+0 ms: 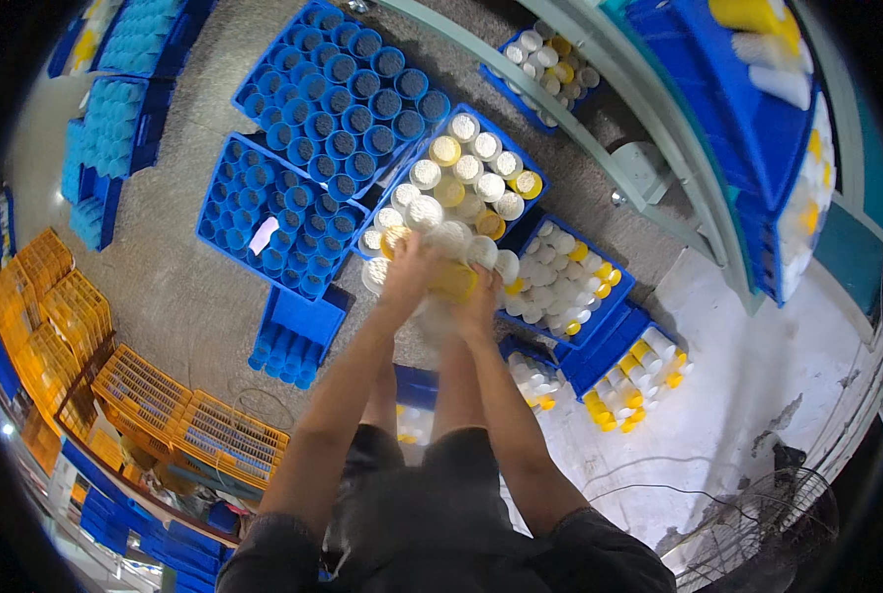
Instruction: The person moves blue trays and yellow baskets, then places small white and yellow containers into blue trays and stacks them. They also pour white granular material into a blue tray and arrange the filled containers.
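My left hand (414, 273) and my right hand (478, 300) press from both sides on a blurred cluster of cylindrical plastic containers, white and yellow. A yellow container (452, 283) lies between the hands, and a white one (424, 213) shows beyond my left fingers. The cluster hangs over the near end of a blue crate (541, 174), which holds upright white and yellow containers with white, rough-looking tops. The blur hides how many containers my hands grip and the exact finger contact.
Two blue crates of blue cylinders (356, 118) (293, 222) stand left of the white containers. More white and yellow containers fill a crate (597, 326) at right. A pale green metal frame (612, 174) crosses the upper right. Orange crates (145, 385) and a wire-cage fan (768, 519) stand at the sides.
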### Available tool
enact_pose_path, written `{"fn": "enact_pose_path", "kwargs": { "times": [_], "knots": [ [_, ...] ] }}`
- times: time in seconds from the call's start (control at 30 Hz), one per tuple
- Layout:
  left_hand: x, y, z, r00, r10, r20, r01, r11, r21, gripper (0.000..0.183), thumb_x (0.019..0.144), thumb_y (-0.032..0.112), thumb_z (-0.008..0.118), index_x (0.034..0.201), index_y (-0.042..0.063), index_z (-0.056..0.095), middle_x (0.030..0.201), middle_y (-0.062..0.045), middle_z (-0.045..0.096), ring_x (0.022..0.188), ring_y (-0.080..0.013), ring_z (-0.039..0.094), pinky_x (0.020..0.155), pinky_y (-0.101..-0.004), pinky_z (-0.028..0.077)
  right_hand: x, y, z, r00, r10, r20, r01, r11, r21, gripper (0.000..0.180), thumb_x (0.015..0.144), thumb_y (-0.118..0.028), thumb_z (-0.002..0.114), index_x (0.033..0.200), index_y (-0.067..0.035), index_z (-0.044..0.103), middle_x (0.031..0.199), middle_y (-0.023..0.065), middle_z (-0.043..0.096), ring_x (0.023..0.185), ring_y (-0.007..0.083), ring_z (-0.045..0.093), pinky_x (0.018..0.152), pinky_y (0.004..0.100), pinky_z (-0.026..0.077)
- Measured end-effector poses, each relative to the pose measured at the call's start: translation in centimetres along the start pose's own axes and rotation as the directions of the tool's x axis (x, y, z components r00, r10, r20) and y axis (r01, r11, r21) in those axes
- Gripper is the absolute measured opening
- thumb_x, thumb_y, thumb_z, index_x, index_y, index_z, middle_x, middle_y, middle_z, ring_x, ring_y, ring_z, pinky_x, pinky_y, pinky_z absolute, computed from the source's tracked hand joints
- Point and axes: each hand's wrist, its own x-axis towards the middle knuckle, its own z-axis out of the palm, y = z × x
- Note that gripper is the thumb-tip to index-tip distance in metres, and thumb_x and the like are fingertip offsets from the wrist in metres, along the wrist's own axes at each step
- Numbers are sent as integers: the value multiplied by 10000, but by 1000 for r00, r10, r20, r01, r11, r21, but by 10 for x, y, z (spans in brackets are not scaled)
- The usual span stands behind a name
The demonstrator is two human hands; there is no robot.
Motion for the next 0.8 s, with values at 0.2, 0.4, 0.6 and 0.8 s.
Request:
{"fn": "enact_pose_path", "kwargs": {
  "times": [0.2, 0.4, 0.6, 0.8],
  "knots": [
    [18, -89, 33, 995, 53, 88, -63, 991, 119, 477, 759, -44, 561, 1178, 184, 578, 1313, -161, 402, 1098, -392, 470, 919, -408, 492, 22, 27, 67, 1000, 2, -24, -3, 1000, -21, 808, 636, -76, 796, 1341, -90, 401, 1394, 271, 300, 1318, 445, 273, 1068, 469, 334],
    [23, -100, 45, 957, 168, 235, -231, 935, 270, 808, 729, -94, 565, 1464, 133, 315, 1484, -161, 251, 1175, -401, 424, 990, -440, 427, 13, 23, 67, 999, -34, -28, 27, 977, -211, 685, 808, -188, 690, 1391, -55, 357, 1381, 273, 371, 1202, 421, 458, 1001, 464, 415],
    [23, -61, 36, 939, 83, 334, -180, 946, 268, 873, 718, -67, 595, 1489, 98, 221, 1474, -267, 216, 1206, -451, 419, 972, -432, 420, 6, -14, 8, 984, 87, 153, -43, 962, -270, 654, 845, -253, 649, 1402, -78, 352, 1327, 244, 452, 1092, 406, 563, 906, 472, 483],
    [81, 113, -130, 975, 188, 120, -145, 942, -302, 542, 782, 122, 697, 1278, 20, 504, 1104, -261, 596, 962, -436, 606, 841, -458, 503, 18, -103, -186, 981, -63, -184, 110, 960, 256, 674, 803, -124, 699, 1387, -73, 367, 1228, 187, 530, 1022, 275, 612, 809, 373, 534]
  ]
}}
